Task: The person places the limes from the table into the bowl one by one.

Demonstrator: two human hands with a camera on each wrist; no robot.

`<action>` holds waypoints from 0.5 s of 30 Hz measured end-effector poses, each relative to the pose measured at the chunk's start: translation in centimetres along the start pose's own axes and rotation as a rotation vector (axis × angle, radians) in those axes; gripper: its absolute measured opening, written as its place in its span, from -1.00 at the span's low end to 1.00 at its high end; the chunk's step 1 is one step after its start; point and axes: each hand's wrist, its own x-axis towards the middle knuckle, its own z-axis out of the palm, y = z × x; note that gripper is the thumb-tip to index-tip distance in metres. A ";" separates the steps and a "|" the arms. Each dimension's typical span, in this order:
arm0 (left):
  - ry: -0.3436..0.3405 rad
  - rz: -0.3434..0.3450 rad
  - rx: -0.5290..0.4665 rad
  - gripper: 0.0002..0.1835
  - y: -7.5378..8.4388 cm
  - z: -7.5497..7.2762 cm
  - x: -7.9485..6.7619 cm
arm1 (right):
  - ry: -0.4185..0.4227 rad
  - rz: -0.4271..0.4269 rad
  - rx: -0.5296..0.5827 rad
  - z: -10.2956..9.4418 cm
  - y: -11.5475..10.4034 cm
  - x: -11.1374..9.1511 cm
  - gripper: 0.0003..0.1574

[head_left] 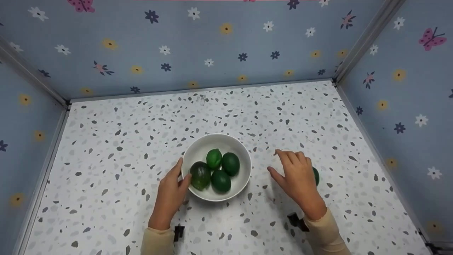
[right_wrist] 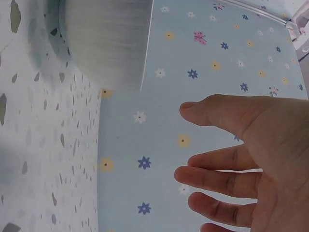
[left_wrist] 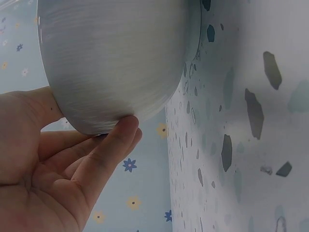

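A white bowl (head_left: pixel 244 180) stands on the speckled table. My left hand (head_left: pixel 171 191) holds its left rim, thumb over the edge and fingers against the outer wall; the left wrist view shows the bowl's side (left_wrist: pixel 116 58) pinched there. Inside lie a dark avocado-like fruit (head_left: pixel 200 176), a brighter green lime-like fruit (head_left: pixel 214 158) and two smooth dark green oval fruits, one at the right (head_left: pixel 230 164) and one nearer me (head_left: pixel 221 181). Right of the bowl, my right hand (head_left: pixel 297 179) hovers apart from it, fingers spread and holding nothing. Another green fruit (head_left: pixel 316 176) is partly hidden behind that hand.
Blue flowered panels stand at the back (head_left: pixel 208 42), left (head_left: pixel 24 148) and right (head_left: pixel 407 99) of the speckled white tabletop (head_left: pixel 116 170). Metal-coloured edging runs along their joints. Black straps with small mounts sit at both wrists.
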 end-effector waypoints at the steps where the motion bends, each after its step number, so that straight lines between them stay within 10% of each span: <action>1: 0.000 0.001 0.000 -0.34 0.0 0.0 0.0 | 0.008 0.004 -0.001 -0.1 0.2 -0.1 -0.33; 15: -0.013 -0.020 -0.015 -0.34 0.0 0.0 0.1 | 0.036 0.156 -0.035 -1.8 2.7 -2.9 -0.32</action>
